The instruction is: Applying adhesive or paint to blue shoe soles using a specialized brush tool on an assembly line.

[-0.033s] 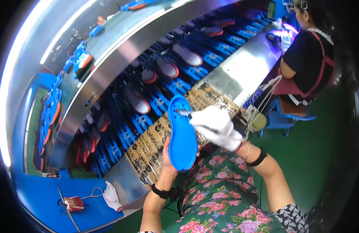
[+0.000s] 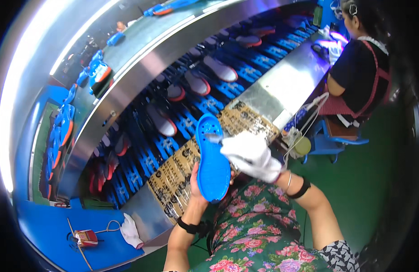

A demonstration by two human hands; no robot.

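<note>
My bare left hand (image 2: 196,183) grips a blue shoe sole (image 2: 212,161) from beneath, near its wide end, with its inner face up. Small round holes show at the sole's narrower, far end. My right hand (image 2: 249,153), in a white glove, is closed on a small brush-like tool (image 2: 213,137), smeared by motion. Its pale tip lies over the sole just below the holes; whether it touches, I cannot tell. The glove hides the tool's handle.
Brown cardboard under clear tape (image 2: 177,176) covers part of the metal ledge. Behind it, grey shoes with red edges (image 2: 196,83) stand on a blue slatted conveyor (image 2: 209,103). More blue soles (image 2: 64,122) rest at left. A co-worker (image 2: 359,68) sits at right. A white glove (image 2: 130,231) lies lower left.
My right hand and the tool's tip have shifted slightly down along the sole. My left hand still holds the sole in nearly the same place.
</note>
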